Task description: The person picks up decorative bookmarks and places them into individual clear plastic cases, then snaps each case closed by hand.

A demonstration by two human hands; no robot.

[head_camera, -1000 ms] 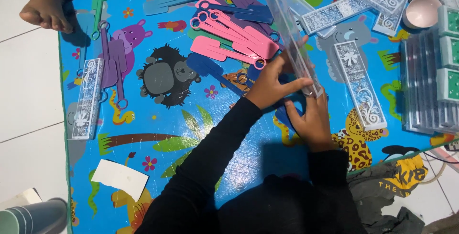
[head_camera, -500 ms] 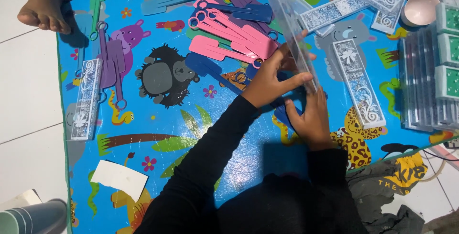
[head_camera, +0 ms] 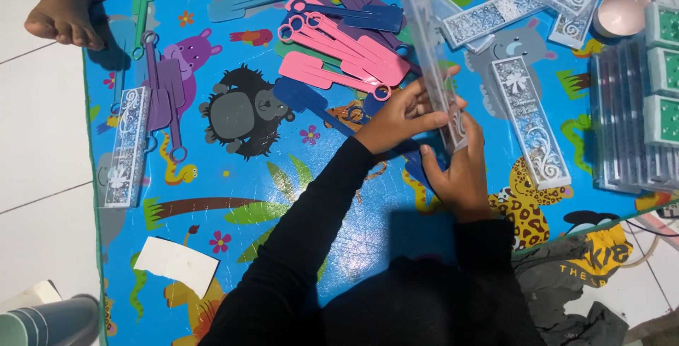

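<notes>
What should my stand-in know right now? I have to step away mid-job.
Left hand and right hand together grip one long clear plastic case, held up on edge over the blue animal mat.
Pink and blue flat sticks lie piled beyond the hands.
Done: patterned filled cases, one by the right hand, one far left.
Left: loose sticks; stack of clear cases at right.

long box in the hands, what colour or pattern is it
Clear plastic box with a white swirl pattern near its lower end, seen in the head view.
</notes>
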